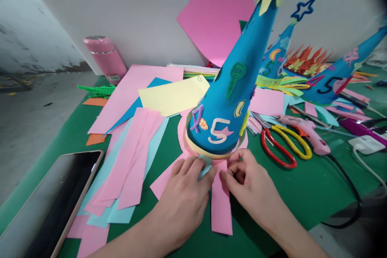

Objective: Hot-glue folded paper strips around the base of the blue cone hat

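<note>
Your left hand [187, 189] pinches a blue strip [206, 166], your right hand [250, 181] a pink strip [221, 209], at the foot of the cone [254, 60] on the desk [290, 197]. Uneven tugging could crease either strip or tip the cone.

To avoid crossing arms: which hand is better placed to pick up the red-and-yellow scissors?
The right hand, I'd judge: the scissors lie on its side of the cone. The left hand is farther off, holding blue paper.
</note>
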`<act>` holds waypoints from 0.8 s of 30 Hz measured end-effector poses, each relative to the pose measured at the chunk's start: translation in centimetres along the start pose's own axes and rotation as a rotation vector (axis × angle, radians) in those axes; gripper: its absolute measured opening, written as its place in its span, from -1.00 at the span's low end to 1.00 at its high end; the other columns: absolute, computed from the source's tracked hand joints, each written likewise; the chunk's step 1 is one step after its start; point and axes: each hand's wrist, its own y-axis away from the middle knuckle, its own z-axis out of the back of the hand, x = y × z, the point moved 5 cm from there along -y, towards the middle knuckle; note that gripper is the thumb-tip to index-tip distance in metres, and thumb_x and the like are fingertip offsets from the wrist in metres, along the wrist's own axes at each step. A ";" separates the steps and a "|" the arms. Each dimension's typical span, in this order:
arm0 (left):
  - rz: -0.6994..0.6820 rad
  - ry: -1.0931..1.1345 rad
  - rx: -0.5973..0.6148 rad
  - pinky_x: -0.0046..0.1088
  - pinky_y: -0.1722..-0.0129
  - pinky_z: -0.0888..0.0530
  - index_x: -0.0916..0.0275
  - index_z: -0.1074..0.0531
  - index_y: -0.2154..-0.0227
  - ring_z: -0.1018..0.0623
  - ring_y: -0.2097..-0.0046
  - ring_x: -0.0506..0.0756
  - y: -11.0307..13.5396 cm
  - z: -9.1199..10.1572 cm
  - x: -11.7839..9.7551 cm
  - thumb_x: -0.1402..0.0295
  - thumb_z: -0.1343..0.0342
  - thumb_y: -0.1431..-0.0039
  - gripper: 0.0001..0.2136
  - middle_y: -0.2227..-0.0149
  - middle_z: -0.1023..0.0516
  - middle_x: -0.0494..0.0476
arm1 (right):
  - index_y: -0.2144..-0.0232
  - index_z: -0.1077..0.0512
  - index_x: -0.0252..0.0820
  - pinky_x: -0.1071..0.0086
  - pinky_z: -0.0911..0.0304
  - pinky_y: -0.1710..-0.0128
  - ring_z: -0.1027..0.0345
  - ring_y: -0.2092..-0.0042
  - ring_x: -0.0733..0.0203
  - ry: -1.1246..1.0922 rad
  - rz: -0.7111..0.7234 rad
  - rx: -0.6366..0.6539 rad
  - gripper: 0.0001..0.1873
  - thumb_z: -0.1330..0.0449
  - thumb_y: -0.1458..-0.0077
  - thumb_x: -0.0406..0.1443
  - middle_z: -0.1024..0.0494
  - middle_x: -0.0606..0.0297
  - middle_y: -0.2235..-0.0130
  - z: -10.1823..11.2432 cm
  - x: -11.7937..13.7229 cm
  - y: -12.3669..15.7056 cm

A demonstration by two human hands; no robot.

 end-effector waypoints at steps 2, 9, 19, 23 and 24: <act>0.001 -0.010 -0.002 -0.17 0.16 -0.31 0.16 -0.21 -0.02 -0.29 0.11 0.20 -0.1 0.0 0.0 0.51 0.15 -0.13 -0.62 0.15 -0.32 0.19 | 0.33 -0.08 -0.07 0.44 -0.13 0.53 -0.34 0.48 0.24 0.001 0.005 0.001 -0.82 -0.05 -0.01 -0.27 -0.41 0.46 0.56 0.0 0.1 -0.1; 0.008 -0.062 0.008 -0.16 0.14 -0.31 0.14 -0.24 0.01 -0.30 0.11 0.20 -0.2 -0.1 -0.1 0.49 0.14 -0.12 -0.65 0.14 -0.32 0.17 | 0.33 -0.08 -0.07 0.44 -0.10 0.53 -0.34 0.48 0.23 0.027 -0.014 -0.005 -0.80 -0.06 0.02 -0.28 -0.42 0.48 0.58 0.1 0.3 -0.1; 0.023 -0.142 0.041 -0.10 0.10 -0.29 0.13 -0.21 -0.02 -0.28 0.05 0.24 -0.4 -0.4 -0.2 0.53 0.11 -0.05 -0.56 0.08 -0.30 0.19 | 0.29 -0.10 -0.10 0.45 -0.08 0.55 -0.35 0.47 0.24 0.043 0.023 -0.058 -0.78 -0.06 0.02 -0.31 -0.42 0.47 0.57 0.2 0.3 -0.2; 0.023 -0.156 0.055 -0.11 0.10 -0.30 0.11 -0.22 -0.01 -0.29 0.05 0.24 -0.5 -0.4 -0.3 0.54 0.11 -0.05 -0.56 0.08 -0.30 0.19 | 0.29 -0.10 -0.10 0.45 -0.11 0.53 -0.34 0.48 0.25 0.027 0.031 -0.067 -0.78 -0.06 0.03 -0.33 -0.40 0.48 0.57 0.3 0.2 -0.2; 0.024 -0.159 0.060 -0.11 0.10 -0.30 0.12 -0.22 -0.01 -0.29 0.05 0.24 -0.5 -0.4 -0.3 0.54 0.11 -0.04 -0.56 0.08 -0.31 0.19 | 0.29 -0.10 -0.10 0.45 -0.12 0.53 -0.34 0.48 0.25 0.014 0.034 -0.068 -0.78 -0.06 0.02 -0.33 -0.40 0.48 0.56 0.3 0.2 -0.2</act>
